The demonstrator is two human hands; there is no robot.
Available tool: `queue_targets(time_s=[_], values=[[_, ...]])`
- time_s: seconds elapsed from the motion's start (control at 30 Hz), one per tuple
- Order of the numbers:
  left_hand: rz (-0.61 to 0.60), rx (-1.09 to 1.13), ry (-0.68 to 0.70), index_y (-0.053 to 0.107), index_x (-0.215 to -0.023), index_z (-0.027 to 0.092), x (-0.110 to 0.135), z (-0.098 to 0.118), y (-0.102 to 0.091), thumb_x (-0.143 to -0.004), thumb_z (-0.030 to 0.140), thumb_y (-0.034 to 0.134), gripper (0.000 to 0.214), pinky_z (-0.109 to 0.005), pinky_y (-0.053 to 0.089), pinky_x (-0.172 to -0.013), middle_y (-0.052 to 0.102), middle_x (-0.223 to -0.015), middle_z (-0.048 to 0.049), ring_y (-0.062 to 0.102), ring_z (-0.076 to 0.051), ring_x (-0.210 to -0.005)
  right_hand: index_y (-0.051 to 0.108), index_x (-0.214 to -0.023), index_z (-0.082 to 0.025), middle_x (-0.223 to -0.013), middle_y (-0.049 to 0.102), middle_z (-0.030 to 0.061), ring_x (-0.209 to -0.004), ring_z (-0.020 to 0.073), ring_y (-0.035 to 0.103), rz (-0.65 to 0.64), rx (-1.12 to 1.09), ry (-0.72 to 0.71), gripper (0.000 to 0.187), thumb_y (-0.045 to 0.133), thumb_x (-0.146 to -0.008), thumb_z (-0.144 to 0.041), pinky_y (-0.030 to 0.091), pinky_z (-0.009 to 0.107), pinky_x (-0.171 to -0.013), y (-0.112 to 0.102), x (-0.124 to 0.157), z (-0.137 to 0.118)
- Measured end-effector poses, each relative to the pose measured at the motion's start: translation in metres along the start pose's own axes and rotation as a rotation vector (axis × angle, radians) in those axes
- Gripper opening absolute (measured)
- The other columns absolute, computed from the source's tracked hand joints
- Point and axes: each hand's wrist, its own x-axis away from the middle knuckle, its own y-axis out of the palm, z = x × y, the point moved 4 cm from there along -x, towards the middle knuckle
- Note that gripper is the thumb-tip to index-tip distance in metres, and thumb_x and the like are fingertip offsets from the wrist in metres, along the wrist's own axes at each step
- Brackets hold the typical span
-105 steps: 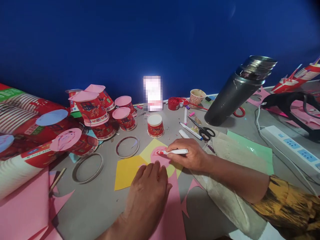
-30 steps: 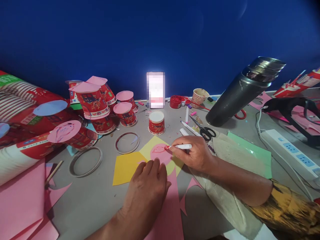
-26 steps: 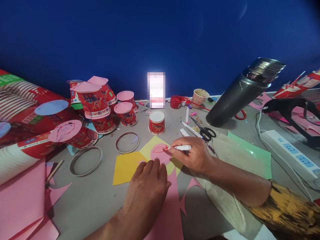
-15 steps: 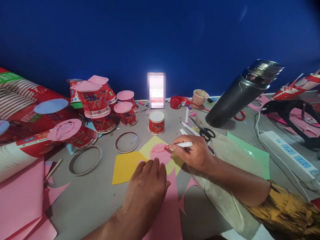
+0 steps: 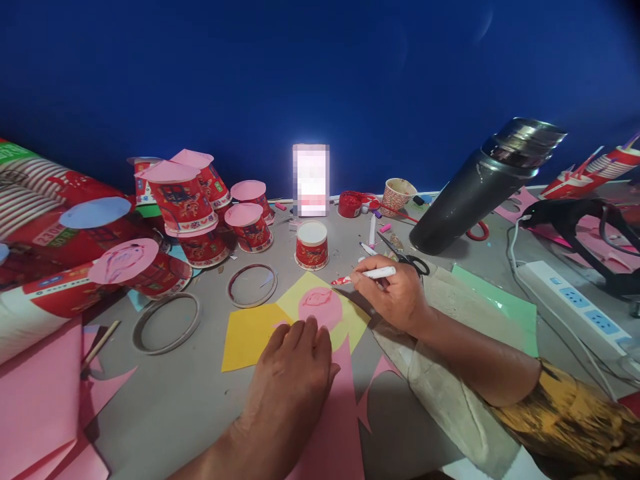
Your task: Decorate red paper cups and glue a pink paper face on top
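A pink paper circle point(image 5: 327, 312) with a red hand-drawn outline lies on yellow paper point(image 5: 290, 293). My left hand point(image 5: 295, 367) rests palm down over its lower edge, fingers bent side by side and fingertips pressing on it; the thumb stands apart. In my right hand point(image 5: 395, 293) a white marker point(image 5: 379, 273) is pinched, its red tip pointing left, lifted just above and right of the circle. A red patterned paper cup point(image 5: 313, 247) stands upside down beyond the circle. Under my left hand runs a pink paper strip point(image 5: 340, 413).
Pink-topped cups point(image 5: 183, 200) and stacked cups cluster at left. Two tape rings point(image 5: 167, 351) lie near them. Black scissors point(image 5: 419, 265), a dark thermos point(image 5: 470, 193), a grey cloth point(image 5: 450, 393) and a power strip point(image 5: 575, 300) occupy the right. A lit phone point(image 5: 311, 180) stands at the back.
My right hand has lifted the marker off the pink circle and shifted it slightly right and up. The left hand stays in place on the paper.
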Motion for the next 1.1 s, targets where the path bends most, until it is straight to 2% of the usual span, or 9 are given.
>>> queue_targets(time_s=[0.13,0.3,0.47,0.77,0.97,1.1], values=[[0.019,0.002,-0.003,0.076,-0.104,0.011,0.001,-0.001,0.001,-0.080,0.013,0.082,0.025,-0.050,0.065,-0.082,0.080,-0.111,-0.0189,0.077,-0.034,-0.094,0.072,-0.082,-0.022,-0.061,0.071,-0.0017,-0.048,0.0122,0.054,-0.034,-0.052,0.078,0.015,0.067,-0.092,-0.033,0.042,0.024,-0.051,0.002,-0.002,0.005],[-0.003,-0.005,0.000,0.075,-0.108,0.011,0.001,-0.001,0.000,-0.083,0.015,0.080,0.025,-0.051,0.065,-0.086,0.080,-0.115,-0.0189,0.077,-0.034,-0.097,0.070,-0.079,-0.022,-0.056,0.065,-0.0038,-0.046,0.0109,0.051,-0.081,-0.033,0.049,0.015,0.065,-0.091,-0.030,0.038,0.024,-0.049,0.005,-0.001,0.003],[-0.043,-0.014,-0.001,0.076,-0.107,0.012,0.000,0.000,-0.003,-0.082,0.014,0.081,0.025,-0.049,0.066,-0.083,0.080,-0.113,-0.0184,0.077,-0.033,-0.094,0.071,-0.079,-0.022,-0.059,0.067,-0.0036,-0.047,0.0103,0.050,-0.092,-0.026,0.014,0.015,0.065,-0.092,-0.029,0.037,0.024,-0.050,0.004,-0.001,0.000],[0.000,-0.006,-0.004,0.076,-0.108,0.009,0.001,0.000,-0.001,-0.083,0.014,0.080,0.027,-0.052,0.066,-0.084,0.080,-0.114,-0.0201,0.077,-0.035,-0.096,0.074,-0.082,-0.022,-0.068,0.074,-0.0015,-0.054,0.0111,0.060,-0.151,-0.093,-0.056,0.016,0.067,-0.093,-0.030,0.043,0.023,-0.055,0.010,0.002,-0.007],[-0.019,0.000,-0.004,0.077,-0.109,0.009,-0.001,0.001,0.000,-0.081,0.014,0.082,0.029,-0.052,0.066,-0.085,0.080,-0.115,-0.0202,0.077,-0.036,-0.096,0.077,-0.088,-0.022,-0.084,0.081,0.0021,-0.072,0.0145,0.073,-0.209,-0.159,-0.151,0.014,0.069,-0.097,-0.029,0.053,0.023,-0.069,0.016,0.003,-0.013],[0.010,-0.001,0.003,0.076,-0.107,0.009,0.001,0.000,0.000,-0.079,0.015,0.084,0.030,-0.051,0.066,-0.083,0.080,-0.113,-0.0200,0.077,-0.035,-0.094,0.077,-0.087,-0.022,-0.082,0.081,0.0026,-0.072,0.0148,0.073,-0.177,-0.135,-0.152,0.017,0.069,-0.098,-0.032,0.053,0.023,-0.069,0.015,0.003,-0.009]])
